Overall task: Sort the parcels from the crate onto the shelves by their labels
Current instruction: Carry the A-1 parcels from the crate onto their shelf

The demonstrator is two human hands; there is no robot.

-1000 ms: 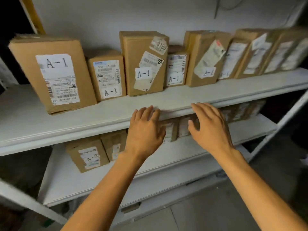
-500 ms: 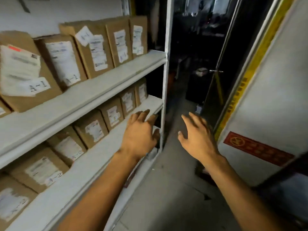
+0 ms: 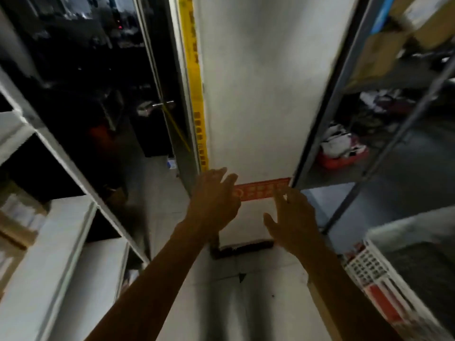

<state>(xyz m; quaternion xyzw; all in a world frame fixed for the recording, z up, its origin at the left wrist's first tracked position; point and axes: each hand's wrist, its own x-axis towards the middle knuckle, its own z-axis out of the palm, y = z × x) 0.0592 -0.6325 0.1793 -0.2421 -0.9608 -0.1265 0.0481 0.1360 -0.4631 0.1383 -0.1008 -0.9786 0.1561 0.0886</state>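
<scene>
With both hands empty, I read this as gap between parcels. Left hand (image 3: 214, 200) mid-frame, fingers loose and spread, gripping nothing; right hand (image 3: 294, 217) just beside it, same. White crate (image 3: 369, 262) at lower right edge — contents blurred, cannot tell whether parcels remain. Shelf (image 3: 61, 242) with cardboard parcels (image 3: 17, 217) at left edge. Risk as I judge it: dim, smeared view — easy to misread label, or clip grey rack upright (image 3: 327, 99) at right when reaching for crate.
</scene>
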